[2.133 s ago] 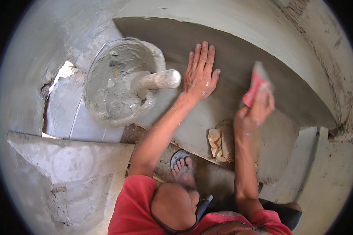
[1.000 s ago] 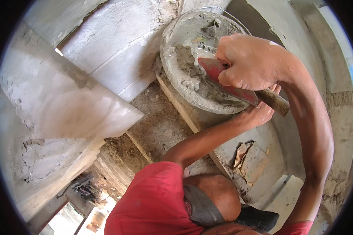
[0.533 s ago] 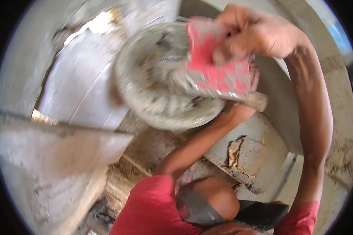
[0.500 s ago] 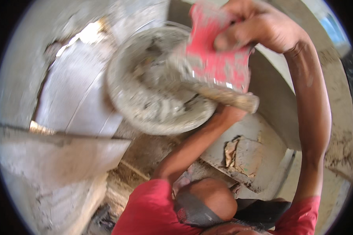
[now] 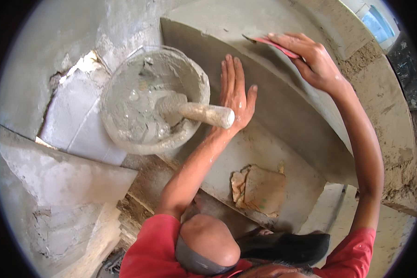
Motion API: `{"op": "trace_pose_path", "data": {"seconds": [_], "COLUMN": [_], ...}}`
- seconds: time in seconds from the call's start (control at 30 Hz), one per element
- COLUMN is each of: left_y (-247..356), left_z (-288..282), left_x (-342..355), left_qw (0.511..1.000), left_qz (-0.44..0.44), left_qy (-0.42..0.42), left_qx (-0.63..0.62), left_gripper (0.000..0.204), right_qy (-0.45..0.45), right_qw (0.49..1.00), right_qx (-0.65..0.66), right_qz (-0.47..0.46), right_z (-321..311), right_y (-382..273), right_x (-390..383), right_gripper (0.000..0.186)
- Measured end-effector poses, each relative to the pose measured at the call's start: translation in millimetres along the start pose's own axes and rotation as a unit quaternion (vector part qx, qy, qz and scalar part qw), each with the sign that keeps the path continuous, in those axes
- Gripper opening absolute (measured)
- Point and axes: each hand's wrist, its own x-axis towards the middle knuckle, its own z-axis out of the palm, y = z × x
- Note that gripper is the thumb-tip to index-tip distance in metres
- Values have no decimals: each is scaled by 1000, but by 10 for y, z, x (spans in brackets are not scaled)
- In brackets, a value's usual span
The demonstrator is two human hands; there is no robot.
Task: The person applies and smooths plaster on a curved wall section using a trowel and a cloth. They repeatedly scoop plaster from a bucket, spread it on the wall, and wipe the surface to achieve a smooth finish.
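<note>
A thin red plate (image 5: 287,51) is held edge-on in the right hand (image 5: 317,60), its thumb closed beneath and its fingers laid along the top; it is carried over the pale ledge (image 5: 326,99), past the upper edge of the grey upright face (image 5: 278,95), and whether it touches cannot be told. It is judged light and fairly stiff, likely to turn slippery where wet, and best gripped along its back edge, so that the opposite edge is left free. The left hand (image 5: 237,99) is held flat and empty, fingers straight, thumb apart, seemingly laid against the face. Near the left end of the step (image 5: 259,148), a bucket (image 5: 157,147) is filled with wet grey mortar (image 5: 139,113), judged heavy and soft; it would be better lifted by both sides of the rim. A handled tool (image 5: 206,113) is sunk in the mortar and would be taken by its pale grip, which juts past the rim. Near the step's front edge, crumpled brown paper (image 5: 264,190), probably light and easily torn, is seen.
</note>
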Motion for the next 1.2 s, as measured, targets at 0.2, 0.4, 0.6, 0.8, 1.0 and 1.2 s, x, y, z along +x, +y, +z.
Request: {"op": "trace_pose_path", "data": {"seconds": [0.2, 0.4, 0.6, 0.8, 1.0, 1.2], "left_y": [-36, -34, -65, -63, -53, -95], "left_z": [-15, 34, 33, -55, -46, -102], "left_x": [-9, -6, 0, -8, -11, -9], "left_qw": [1000, 1000, 1000, 999, 999, 999], "left_qz": [-9, -12, 0, -13, -15, -8], "left_qy": [-10, -1, 10, -34, -31, -43], "left_qx": [0, -26, -21, -22, -22, -17], "left_gripper": [79, 78, 77, 71, 71, 70], "right_qy": [-22, -111, -138, -67, -125, -195], "right_qw": [998, 993, 989, 992, 990, 974], "right_qx": [45, 11, -33, -66, -25, -53], "right_qz": [-27, -46, -40, 84, -65, 100], "right_z": [294, 309, 206, -82, 147, -174], "right_y": [86, 241, 460, 325, 293, 405], "right_x": [238, 194, 40, 114, 132, -91], "right_gripper": [64, 73, 79, 67, 66, 43]}}
